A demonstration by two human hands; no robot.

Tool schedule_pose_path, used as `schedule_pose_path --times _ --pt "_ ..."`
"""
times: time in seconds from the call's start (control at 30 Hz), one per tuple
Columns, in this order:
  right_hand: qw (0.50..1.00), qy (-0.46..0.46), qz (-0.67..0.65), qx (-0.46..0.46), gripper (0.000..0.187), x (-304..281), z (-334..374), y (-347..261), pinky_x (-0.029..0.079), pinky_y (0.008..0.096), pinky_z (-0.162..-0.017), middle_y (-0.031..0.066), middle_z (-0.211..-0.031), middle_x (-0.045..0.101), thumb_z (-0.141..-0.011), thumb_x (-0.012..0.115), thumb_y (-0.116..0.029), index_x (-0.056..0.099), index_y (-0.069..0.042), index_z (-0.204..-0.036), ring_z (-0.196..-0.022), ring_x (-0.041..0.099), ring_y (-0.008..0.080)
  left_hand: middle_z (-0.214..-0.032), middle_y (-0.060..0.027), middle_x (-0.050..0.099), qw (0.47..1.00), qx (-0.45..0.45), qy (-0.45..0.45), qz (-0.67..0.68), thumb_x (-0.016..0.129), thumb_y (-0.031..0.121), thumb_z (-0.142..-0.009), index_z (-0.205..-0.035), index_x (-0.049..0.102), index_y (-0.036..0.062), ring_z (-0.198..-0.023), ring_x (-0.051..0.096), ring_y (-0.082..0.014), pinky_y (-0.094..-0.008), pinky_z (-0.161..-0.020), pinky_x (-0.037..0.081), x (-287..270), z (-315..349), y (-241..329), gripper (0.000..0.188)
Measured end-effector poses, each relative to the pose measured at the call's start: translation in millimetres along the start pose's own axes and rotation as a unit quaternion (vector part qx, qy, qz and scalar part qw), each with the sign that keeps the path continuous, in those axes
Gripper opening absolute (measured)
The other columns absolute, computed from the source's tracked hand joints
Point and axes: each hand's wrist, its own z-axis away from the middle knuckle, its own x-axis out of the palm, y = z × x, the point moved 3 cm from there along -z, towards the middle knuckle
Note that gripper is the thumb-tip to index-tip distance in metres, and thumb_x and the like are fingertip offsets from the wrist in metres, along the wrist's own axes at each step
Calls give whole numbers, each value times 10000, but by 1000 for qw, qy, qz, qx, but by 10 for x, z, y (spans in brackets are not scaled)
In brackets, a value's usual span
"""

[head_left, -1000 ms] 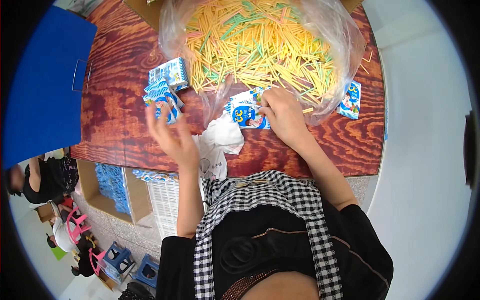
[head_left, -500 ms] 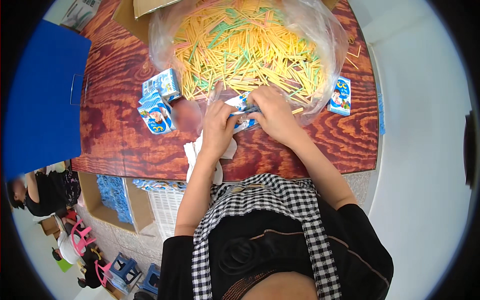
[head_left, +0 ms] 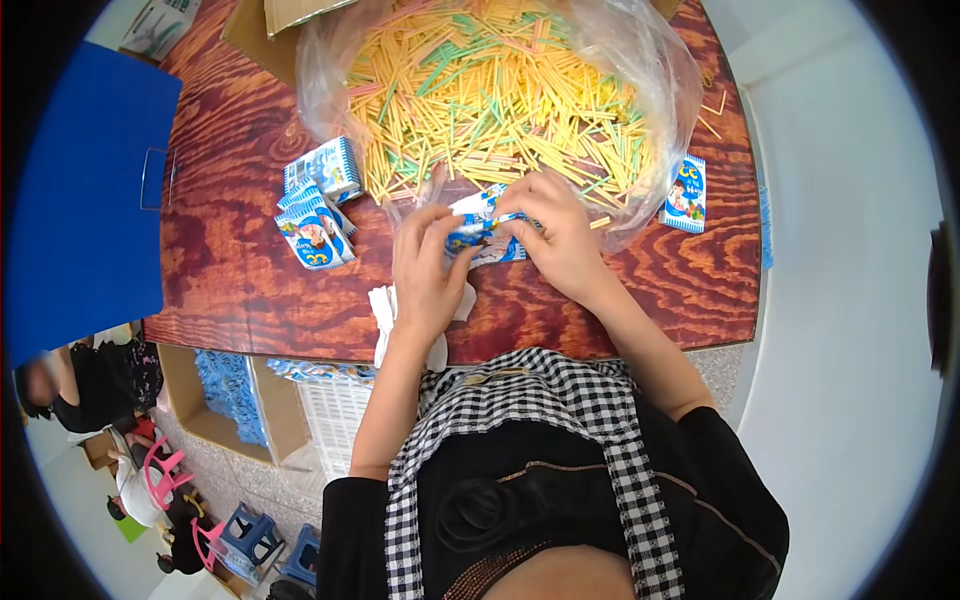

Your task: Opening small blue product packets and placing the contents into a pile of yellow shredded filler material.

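Note:
Both my hands are at the near edge of a clear plastic bag (head_left: 672, 120) of thin yellow, green and pink sticks (head_left: 500, 100). My left hand (head_left: 428, 262) pinches the left end of a small blue-and-white packet (head_left: 470, 233). The fingers of my right hand (head_left: 562, 238) are closed on its right end. Whether the packet's top is unsealed is hidden by my fingers. Beneath it, more blue-and-white packaging (head_left: 510, 249) shows on the table. A crumpled white cloth (head_left: 383, 310) lies beside my left wrist.
Several filled packets (head_left: 315, 235) are piled on the wood-patterned table (head_left: 220, 280) at left. A single packet (head_left: 684, 195) lies right of the bag, with loose sticks (head_left: 713, 115) beyond. A cardboard flap (head_left: 300, 12) stands behind. Below left are a blue-filled carton (head_left: 228, 400) and white crate (head_left: 335, 415).
The packet between my hands has turned, so more of its blue edge shows. My left hand has shifted slightly left and down, and my right hand slightly right.

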Motion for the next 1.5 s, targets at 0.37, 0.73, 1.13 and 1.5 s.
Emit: schedule_pose_path --times 0.37,0.73,1.13,1.5 --pt "999 28 3 17 66 127 8 173 416 326 -727 93 -828 581 -826 631 -48 625 12 -800 -816 545 256 -800 -122 585 996 -24 -90 -6 656 56 -801 -817 601 -6 -804 568 -309 -365 -679 446 -4 -140 -80 84" --pt "998 -24 -42 50 164 79 -54 135 419 333 -779 93 -886 592 -758 693 -104 638 4 -869 -865 542 254 -878 -99 601 999 1 -36 34 656 5 -764 -940 642 21 -814 582 -287 -363 -688 465 -109 -158 -53 177" --pt "995 -32 -63 66 157 79 -20 257 427 344 -780 109 -883 566 -799 645 -114 620 16 -883 -881 543 272 -839 -29 603 940 -196 -86 265 643 -53 -791 -913 627 -20 -772 582 -93 -227 -686 461 -131 -101 -354 128" --pt "987 -68 142 15 52 270 192 194 428 351 -727 89 -816 530 -794 641 -64 621 -41 -836 -855 528 277 -797 43 582 889 -262 -17 374 626 -8 -854 -898 635 26 -714 513 -48 -190 -678 408 -237 31 -516 57"
